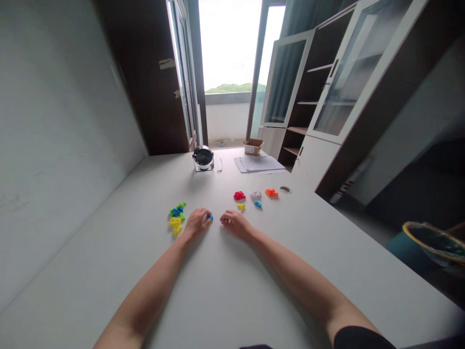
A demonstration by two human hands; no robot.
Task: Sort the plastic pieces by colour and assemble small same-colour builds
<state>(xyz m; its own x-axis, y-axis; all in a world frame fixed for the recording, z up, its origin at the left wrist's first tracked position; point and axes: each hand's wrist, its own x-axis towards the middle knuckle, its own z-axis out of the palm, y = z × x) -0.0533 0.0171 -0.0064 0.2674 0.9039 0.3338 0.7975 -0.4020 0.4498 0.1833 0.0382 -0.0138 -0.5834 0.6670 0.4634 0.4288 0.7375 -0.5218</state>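
My left hand (197,221) rests at the table's middle, its thumb and fingers closed round a small blue plastic piece (211,215). A short gap to the right, my right hand (234,222) has its fingers curled together; what they hold, if anything, is hidden. Beside my left hand lie green and blue pieces (178,211) and yellow pieces (175,223). Beyond my right hand are a small yellow piece (241,207), a blue piece (257,204), a red cluster (239,195), a whitish cluster (255,195) and an orange cluster (271,193).
On the white table (203,295), a round black device on a metal stand (203,159) stands at the back. A small cardboard box (253,147) and papers (259,164) are to its right. A cable hole (285,189) lies near the right edge; a wall (65,145) borders the left.
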